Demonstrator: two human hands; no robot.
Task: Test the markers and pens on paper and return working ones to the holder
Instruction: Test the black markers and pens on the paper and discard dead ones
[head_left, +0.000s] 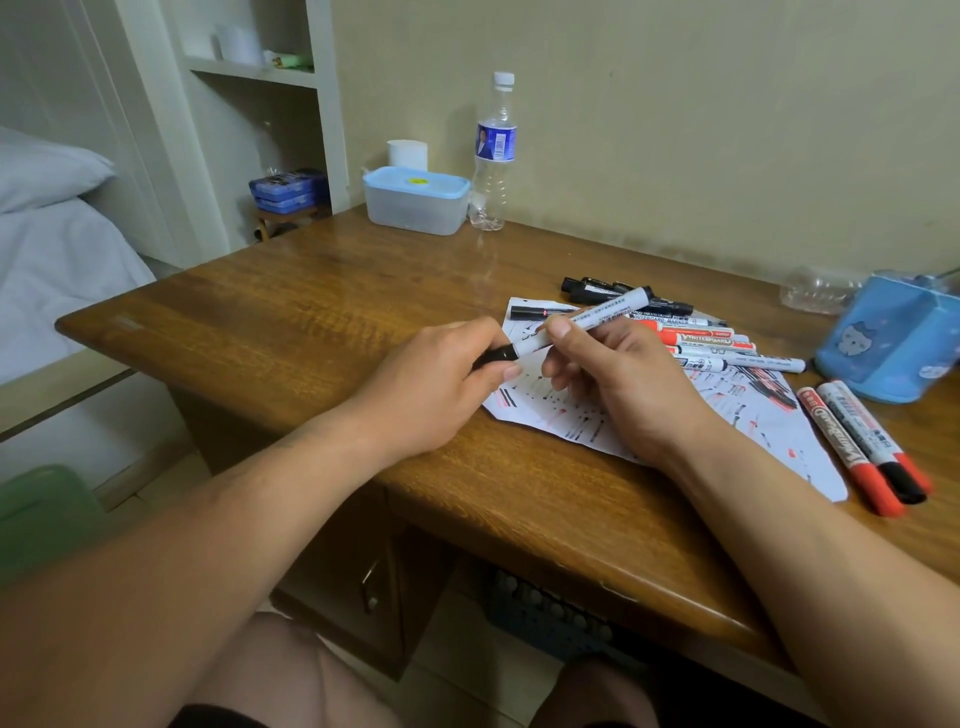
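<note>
While my left hand (441, 387) curls round the black cap (497, 355) at the near end of a white-barrelled marker (592, 315), my right hand (628, 384) pinches the barrel between thumb and fingers. The marker is slanted just above the scribbled paper (550, 415) on the wooden desk (311, 312). Cap and barrel meet with no gap that I can see.

Loose markers (701, 338), black and red, lie in a heap on the far part of the paper, just beyond my right hand. Two more markers (857, 441), one red-capped and one black-capped, lie side by side to the right of the paper.

At the desk's right edge sits the blue holder (893, 348), near those two; I cannot tell what is in it. Against the far wall stands a translucent box (415, 208) with its pale blue lid on, contents not showing through. Just beside it a capped clear bottle (493, 150) stands upright, looking almost empty.
</note>
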